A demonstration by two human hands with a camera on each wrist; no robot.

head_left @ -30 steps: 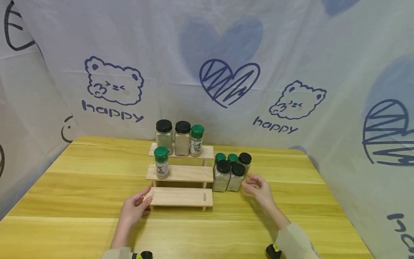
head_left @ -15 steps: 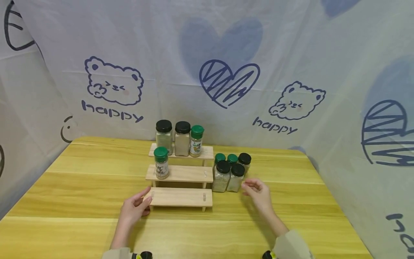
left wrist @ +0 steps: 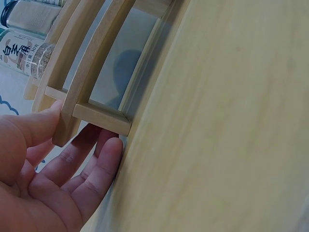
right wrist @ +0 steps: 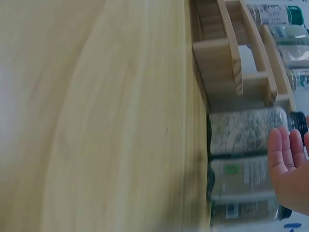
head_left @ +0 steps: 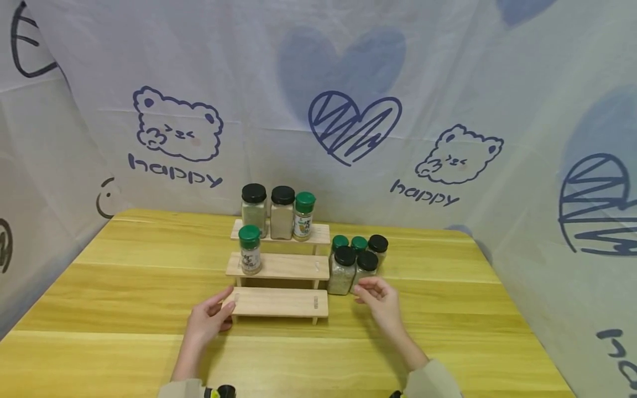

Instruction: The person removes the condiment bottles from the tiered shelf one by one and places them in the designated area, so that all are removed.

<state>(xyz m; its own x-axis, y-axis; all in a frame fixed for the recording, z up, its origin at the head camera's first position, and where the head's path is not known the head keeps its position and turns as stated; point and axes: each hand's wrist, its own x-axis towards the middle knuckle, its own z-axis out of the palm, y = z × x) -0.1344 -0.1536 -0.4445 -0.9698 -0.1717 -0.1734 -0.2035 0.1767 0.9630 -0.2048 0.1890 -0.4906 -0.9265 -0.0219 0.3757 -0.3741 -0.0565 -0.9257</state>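
Observation:
My left hand (head_left: 205, 321) grips the left end of the lowest step of a three-step wooden spice rack (head_left: 281, 303). In the left wrist view the thumb lies on that step and the fingers reach beneath it. My right hand (head_left: 382, 303) is in front of a group of spice jars standing right of the rack, holding nothing. Its fingers (right wrist: 275, 150) are near a black-lidded jar of pale flakes (right wrist: 246, 130); contact is unclear. Beside it stands another black-lidded jar (head_left: 367, 262), partly hidden by my right hand.
Two black-lidded jars (head_left: 282, 216) and a green-capped one (head_left: 303, 216) stand on the top step. A green-capped bottle (head_left: 250, 255) is at the middle step's left end. Behind the front jars are two green caps and a black-lidded jar (head_left: 378, 246). A printed cloth (head_left: 269, 66) hangs behind the table.
My right hand has moved left along the front of the jars, from the right side of the group toward its middle. The left hand keeps its hold; rack and jars stay put.

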